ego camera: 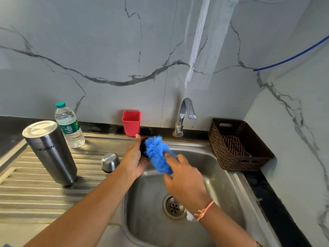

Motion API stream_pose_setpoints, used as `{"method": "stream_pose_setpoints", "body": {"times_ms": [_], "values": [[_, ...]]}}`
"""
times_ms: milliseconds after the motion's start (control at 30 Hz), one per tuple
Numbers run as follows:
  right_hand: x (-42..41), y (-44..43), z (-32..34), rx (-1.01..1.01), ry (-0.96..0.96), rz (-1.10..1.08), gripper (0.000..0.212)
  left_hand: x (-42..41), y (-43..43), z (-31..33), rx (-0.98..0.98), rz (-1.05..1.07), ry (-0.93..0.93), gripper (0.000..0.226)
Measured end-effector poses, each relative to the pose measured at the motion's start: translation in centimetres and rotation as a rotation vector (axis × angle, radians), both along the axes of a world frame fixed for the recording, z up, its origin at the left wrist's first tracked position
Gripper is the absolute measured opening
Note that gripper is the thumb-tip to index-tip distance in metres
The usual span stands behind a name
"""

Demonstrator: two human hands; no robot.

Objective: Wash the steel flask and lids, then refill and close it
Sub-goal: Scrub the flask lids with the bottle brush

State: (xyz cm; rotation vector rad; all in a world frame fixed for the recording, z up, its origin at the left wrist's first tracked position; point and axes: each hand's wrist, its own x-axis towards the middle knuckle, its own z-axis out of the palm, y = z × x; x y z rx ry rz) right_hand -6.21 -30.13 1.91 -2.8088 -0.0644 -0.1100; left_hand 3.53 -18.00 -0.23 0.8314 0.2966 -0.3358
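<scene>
The steel flask (51, 152) stands on the ribbed drainboard (35, 196) at the left, its lettering upside down. A small steel cap lid (110, 162) sits dome-up beside it, near the basin's edge. Over the sink basin (224, 182), my left hand (134, 159) holds a black lid (143, 148), mostly hidden behind the bristles. My right hand (185, 184) grips a blue bottle brush (157, 155), whose fluffy head presses against that black lid. The brush's white handle end (190, 217) pokes out below my right wrist.
A plastic water bottle (69, 125) with a teal cap stands behind the flask. A red cup (131, 123) and the tap (185, 114), with no water running, are at the back wall. A brown woven basket (213, 139) holding a checked cloth sits on the right counter.
</scene>
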Motion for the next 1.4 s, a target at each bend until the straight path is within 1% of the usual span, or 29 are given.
{"method": "stream_pose_setpoints", "body": {"times_ms": [67, 167, 300, 367, 467, 533, 633, 700, 767, 833, 900, 967, 1033, 1133, 1233, 1333, 1400], "values": [[-0.1, 0.1, -0.3, -0.021, 0.006, 0.005, 0.060, 0.2, 0.1, 0.2, -0.015, 0.029, 0.017, 0.041], [1.3, -1.1, -0.2, 0.028, 0.029, -0.093, 0.059, -0.2, 0.0, 0.0, 0.010, 0.010, 0.059, 0.044], [0.0, -0.1, 0.1, -0.033, -0.021, 0.006, 0.061, 0.0, 0.1, -0.4, 0.019, 0.014, 0.091, 0.057], [0.0, -0.3, 0.0, -0.032, -0.019, 0.010, 0.061, 0.1, 0.1, -0.3, 0.020, 0.023, 0.084, 0.055], [1.4, -1.6, 0.1, 0.046, 0.017, -0.089, 0.059, -0.3, -0.2, -0.2, 0.032, 0.033, 0.113, 0.047], [0.9, -1.4, 0.3, 0.015, -0.001, -0.076, 0.059, -0.2, -0.3, -0.2, 0.027, 0.041, 0.101, 0.047], [-0.5, 0.2, 0.3, -0.067, -0.045, 0.004, 0.062, 0.3, -0.2, 0.1, -0.018, 0.085, 0.055, 0.049], [-0.3, 0.3, 0.0, -0.087, -0.039, -0.014, 0.062, 0.5, -0.4, 0.1, -0.012, 0.104, 0.063, 0.050], [0.7, -0.4, -0.5, -0.067, -0.027, -0.056, 0.061, 0.3, -0.7, 0.0, 0.003, 0.074, 0.089, 0.055], [1.6, -1.1, -0.8, -0.005, 0.021, -0.067, 0.059, -0.1, -0.8, -0.1, 0.033, 0.034, 0.053, 0.061], [1.9, -1.6, -1.0, 0.087, 0.070, -0.059, 0.058, -0.2, -0.5, -0.3, 0.117, -0.031, -0.005, 0.057], [2.0, -1.9, -1.0, 0.139, 0.084, -0.042, 0.056, -0.2, -0.2, -0.6, 0.149, -0.072, -0.019, 0.046], [1.7, -1.9, -0.8, 0.124, 0.072, -0.023, 0.057, -0.1, -0.1, -1.0, 0.163, -0.099, 0.023, 0.038], [0.8, -1.3, -0.5, 0.056, -0.005, 0.008, 0.059, 0.2, 0.4, -1.2, 0.188, -0.106, 0.069, 0.038], [0.9, -1.1, -0.6, 0.050, -0.033, -0.006, 0.059, 0.2, 0.6, -1.2, 0.116, -0.087, 0.031, 0.033], [2.0, -1.8, -1.1, 0.167, 0.028, -0.072, 0.057, -0.1, 0.7, -1.4, 0.008, -0.036, 0.047, 0.021], [2.2, -2.0, -1.4, 0.216, 0.068, -0.071, 0.054, -0.1, 0.8, -1.6, -0.034, -0.027, 0.066, 0.024]]}}
